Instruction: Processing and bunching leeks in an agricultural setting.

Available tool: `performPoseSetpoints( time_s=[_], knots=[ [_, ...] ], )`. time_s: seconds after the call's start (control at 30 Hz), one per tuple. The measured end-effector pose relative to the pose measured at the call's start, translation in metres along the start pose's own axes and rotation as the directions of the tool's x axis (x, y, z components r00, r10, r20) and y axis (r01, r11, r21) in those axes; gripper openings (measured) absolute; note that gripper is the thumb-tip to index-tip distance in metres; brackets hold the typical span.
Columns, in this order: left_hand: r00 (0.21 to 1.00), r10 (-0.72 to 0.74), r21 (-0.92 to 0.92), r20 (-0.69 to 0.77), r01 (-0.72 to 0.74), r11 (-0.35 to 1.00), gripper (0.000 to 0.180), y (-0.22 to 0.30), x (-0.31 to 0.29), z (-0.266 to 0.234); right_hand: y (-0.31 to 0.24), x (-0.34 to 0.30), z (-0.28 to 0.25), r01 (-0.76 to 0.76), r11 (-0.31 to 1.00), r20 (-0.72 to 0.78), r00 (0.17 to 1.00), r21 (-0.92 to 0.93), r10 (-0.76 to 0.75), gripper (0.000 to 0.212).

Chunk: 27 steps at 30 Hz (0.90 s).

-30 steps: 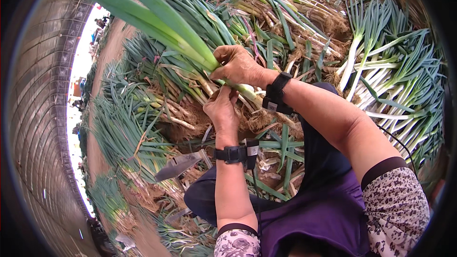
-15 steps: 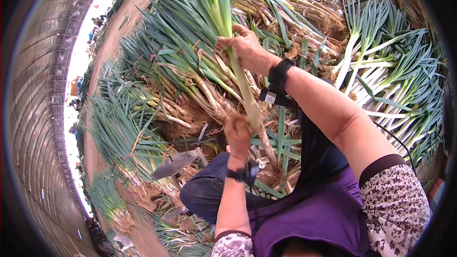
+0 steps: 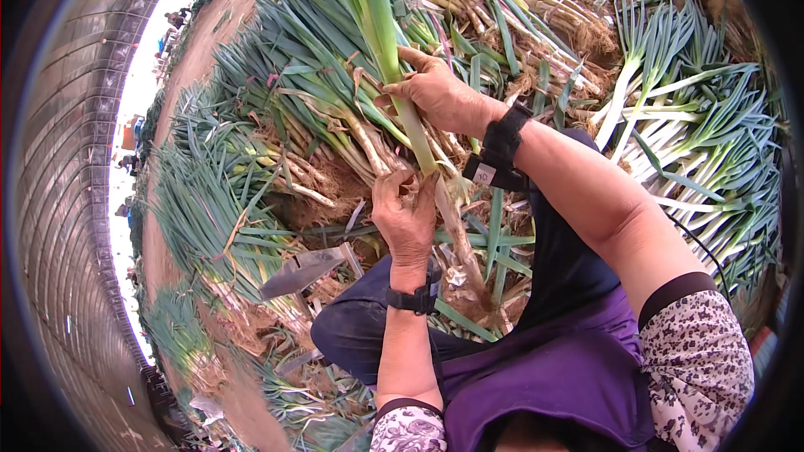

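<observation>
A single leek [image 3: 412, 130] stands tilted in front of me, its green leaves pointing away and its pale stem toward me. My right hand [image 3: 444, 99] is closed around the upper stem, just below the leaves. Lower down, my left hand [image 3: 404, 216] pinches with bent fingers at the pale stem's near end. What lies between those fingertips is partly hidden. A brownish, dry-skinned stalk [image 3: 459, 238] runs down from beside the left hand toward my lap; I cannot tell whether it belongs to the held leek.
Unpeeled leeks [image 3: 293, 59] with soil-covered roots lie heaped ahead and to the left. Cleaned white-stemmed leeks [image 3: 712, 134] are piled at the right. A grey metal blade-like piece [image 3: 303, 272] sticks up by my left knee [image 3: 352, 318]. A ribbed curved wall [image 3: 67, 201] rises at far left.
My left hand has moved up the stem from lower down, and its motion blur is gone. The right hand and the leek have shifted slightly toward me.
</observation>
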<state>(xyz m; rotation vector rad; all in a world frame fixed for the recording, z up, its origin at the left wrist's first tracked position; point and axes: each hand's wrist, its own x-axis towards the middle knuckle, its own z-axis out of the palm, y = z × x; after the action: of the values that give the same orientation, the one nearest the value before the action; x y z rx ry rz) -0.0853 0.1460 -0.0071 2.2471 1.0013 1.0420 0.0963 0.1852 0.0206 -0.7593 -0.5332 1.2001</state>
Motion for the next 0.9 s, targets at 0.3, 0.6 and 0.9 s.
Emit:
performPoseSetpoints(
  time_s=[0.3,0.6,0.9],
  knots=[
    [0.997,-0.06,0.135,-0.039,0.065,0.989,0.02,-0.003,-0.006,0.018,0.025,0.001,0.014,-0.015,0.877,-0.205,0.974,-0.481,-0.096,0.065],
    [0.949,0.311,0.392,0.052,-0.306,0.867,0.015,-0.02,0.001,0.015,0.027,0.003,0.012,0.015,0.792,-0.192,0.967,-0.61,-0.167,0.051],
    [0.796,0.043,0.207,0.604,-0.209,0.956,0.006,-0.077,-0.134,-0.019,0.001,0.016,0.006,0.129,0.719,-0.197,0.915,-0.683,-0.351,0.05]
  ],
)
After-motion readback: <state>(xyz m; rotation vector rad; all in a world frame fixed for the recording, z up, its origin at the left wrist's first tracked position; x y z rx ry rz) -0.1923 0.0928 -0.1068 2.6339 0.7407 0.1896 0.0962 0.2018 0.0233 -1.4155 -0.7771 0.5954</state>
